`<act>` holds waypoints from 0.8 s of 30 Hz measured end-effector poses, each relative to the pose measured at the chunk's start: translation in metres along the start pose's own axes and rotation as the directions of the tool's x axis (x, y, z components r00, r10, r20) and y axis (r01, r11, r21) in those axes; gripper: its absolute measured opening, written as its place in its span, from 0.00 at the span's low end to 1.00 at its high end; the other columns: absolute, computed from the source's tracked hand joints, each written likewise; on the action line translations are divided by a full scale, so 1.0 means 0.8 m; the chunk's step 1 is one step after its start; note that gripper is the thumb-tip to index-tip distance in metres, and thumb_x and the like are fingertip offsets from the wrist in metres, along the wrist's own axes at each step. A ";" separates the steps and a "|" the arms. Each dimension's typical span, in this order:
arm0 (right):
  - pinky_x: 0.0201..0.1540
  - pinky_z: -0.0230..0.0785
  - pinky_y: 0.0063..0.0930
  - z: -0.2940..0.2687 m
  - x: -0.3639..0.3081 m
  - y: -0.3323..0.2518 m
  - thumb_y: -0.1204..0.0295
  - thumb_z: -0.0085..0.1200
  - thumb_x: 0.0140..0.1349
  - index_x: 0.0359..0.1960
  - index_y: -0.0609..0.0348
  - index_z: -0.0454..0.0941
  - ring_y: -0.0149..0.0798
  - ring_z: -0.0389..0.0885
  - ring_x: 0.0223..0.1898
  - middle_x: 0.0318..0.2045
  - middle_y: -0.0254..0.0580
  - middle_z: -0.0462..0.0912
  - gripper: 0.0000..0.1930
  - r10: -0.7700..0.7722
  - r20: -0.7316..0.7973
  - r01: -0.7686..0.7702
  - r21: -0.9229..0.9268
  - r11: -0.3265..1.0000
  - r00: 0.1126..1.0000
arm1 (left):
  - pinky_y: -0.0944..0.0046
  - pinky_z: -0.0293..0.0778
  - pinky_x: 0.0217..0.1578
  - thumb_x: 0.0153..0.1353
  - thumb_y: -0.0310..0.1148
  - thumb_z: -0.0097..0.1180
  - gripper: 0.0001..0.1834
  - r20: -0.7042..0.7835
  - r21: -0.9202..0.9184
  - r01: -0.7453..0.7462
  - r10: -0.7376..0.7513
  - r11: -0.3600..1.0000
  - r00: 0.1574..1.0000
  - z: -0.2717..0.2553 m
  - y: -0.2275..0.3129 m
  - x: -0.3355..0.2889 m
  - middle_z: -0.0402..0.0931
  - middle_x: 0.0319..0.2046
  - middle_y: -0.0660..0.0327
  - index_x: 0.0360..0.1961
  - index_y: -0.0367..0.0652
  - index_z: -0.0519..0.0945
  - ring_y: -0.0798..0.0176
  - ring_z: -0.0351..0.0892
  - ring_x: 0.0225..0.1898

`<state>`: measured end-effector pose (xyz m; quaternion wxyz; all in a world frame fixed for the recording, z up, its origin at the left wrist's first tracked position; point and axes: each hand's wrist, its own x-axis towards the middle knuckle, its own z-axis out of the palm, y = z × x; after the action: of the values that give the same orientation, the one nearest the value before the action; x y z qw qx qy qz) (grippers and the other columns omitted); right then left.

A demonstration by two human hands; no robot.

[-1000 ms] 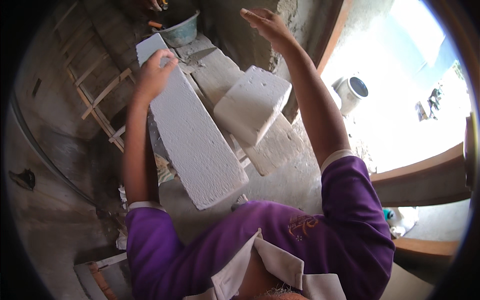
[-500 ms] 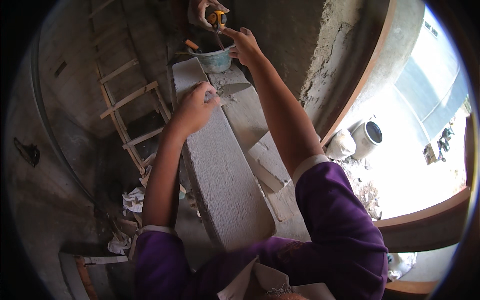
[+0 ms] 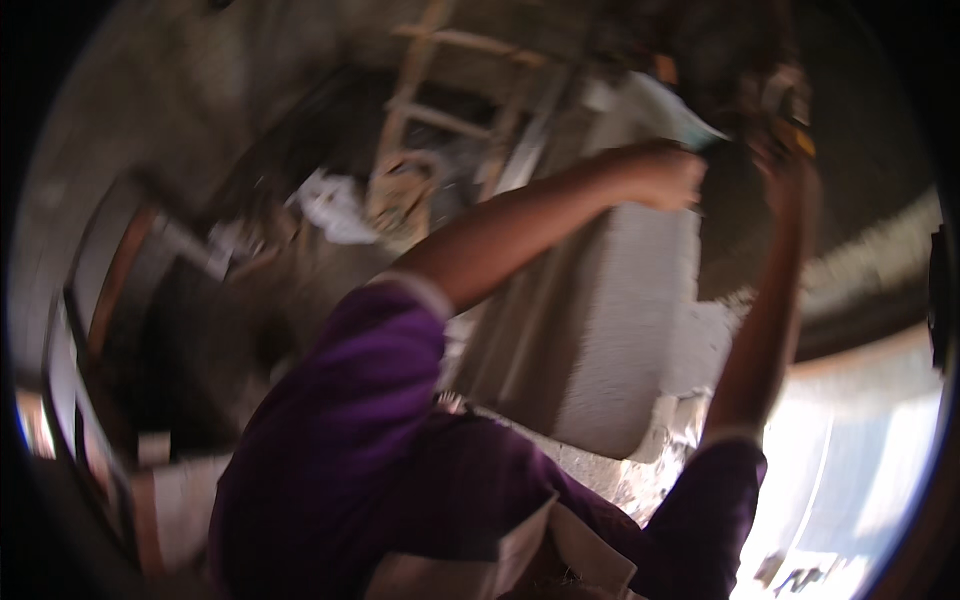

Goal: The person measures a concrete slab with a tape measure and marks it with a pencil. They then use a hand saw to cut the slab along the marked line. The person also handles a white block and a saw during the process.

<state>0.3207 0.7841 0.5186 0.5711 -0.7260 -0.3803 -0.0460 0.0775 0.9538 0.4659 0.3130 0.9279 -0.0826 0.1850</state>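
The long block (image 3: 625,330) is matt and stone-like, its pale top finely rough. The shirt (image 3: 340,370) is purple cloth, soft and without shine, with a paler cloth collar (image 3: 440,577). Far off, left of the block, the ladder (image 3: 465,41) is bare, unpolished wood. Blur hides whether the crumpled white scrap (image 3: 335,208) on the left is paper or plastic; the far tape measure's (image 3: 797,139) yellow casing looks plastic

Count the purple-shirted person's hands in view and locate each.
2: the left hand over the long pale block, the right hand by a blurred yellow object.
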 end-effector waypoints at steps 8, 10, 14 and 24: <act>0.47 0.70 0.27 -0.119 -0.153 -0.118 0.64 0.55 0.67 0.59 0.61 0.71 0.41 0.82 0.46 0.47 0.48 0.82 0.22 0.027 -0.295 0.147 0.550 0.822 0.955 | 0.55 0.75 0.49 0.61 0.42 0.59 0.19 0.004 0.085 -0.057 0.056 0.995 0.998 0.003 -0.012 0.002 0.82 0.43 0.49 0.45 0.38 0.81 0.51 0.81 0.50; 0.45 0.70 0.27 -0.106 -0.214 -0.158 0.64 0.55 0.67 0.58 0.60 0.72 0.40 0.82 0.44 0.46 0.47 0.82 0.21 -0.022 -0.417 0.224 0.444 0.868 0.909 | 0.56 0.74 0.51 0.61 0.43 0.59 0.21 0.003 0.032 -0.074 0.074 0.997 0.997 0.001 -0.005 0.001 0.82 0.46 0.50 0.48 0.39 0.82 0.52 0.80 0.53; 0.53 0.72 0.34 -0.110 -0.295 -0.188 0.67 0.56 0.68 0.55 0.65 0.73 0.43 0.81 0.48 0.50 0.49 0.80 0.19 -0.116 -0.517 0.310 0.307 0.900 0.848 | 0.57 0.73 0.54 0.53 0.57 0.66 0.36 -0.048 -0.257 -0.244 0.240 0.935 0.970 -0.005 0.077 -0.034 0.80 0.51 0.51 0.54 0.41 0.79 0.53 0.80 0.53; 0.54 0.73 0.32 0.022 -0.479 -0.231 0.71 0.54 0.65 0.55 0.68 0.70 0.43 0.78 0.50 0.51 0.50 0.76 0.19 -0.318 -0.606 0.490 0.139 0.860 0.729 | 0.60 0.82 0.43 0.55 0.43 0.71 0.26 -0.409 -0.462 -0.657 0.515 0.596 0.754 0.017 0.219 -0.179 0.82 0.41 0.56 0.49 0.39 0.75 0.55 0.85 0.44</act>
<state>-0.0685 0.6183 0.4673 0.7328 -0.4858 -0.3473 -0.3261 -0.0974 0.8127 0.4958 0.5082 0.6773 -0.3999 0.3509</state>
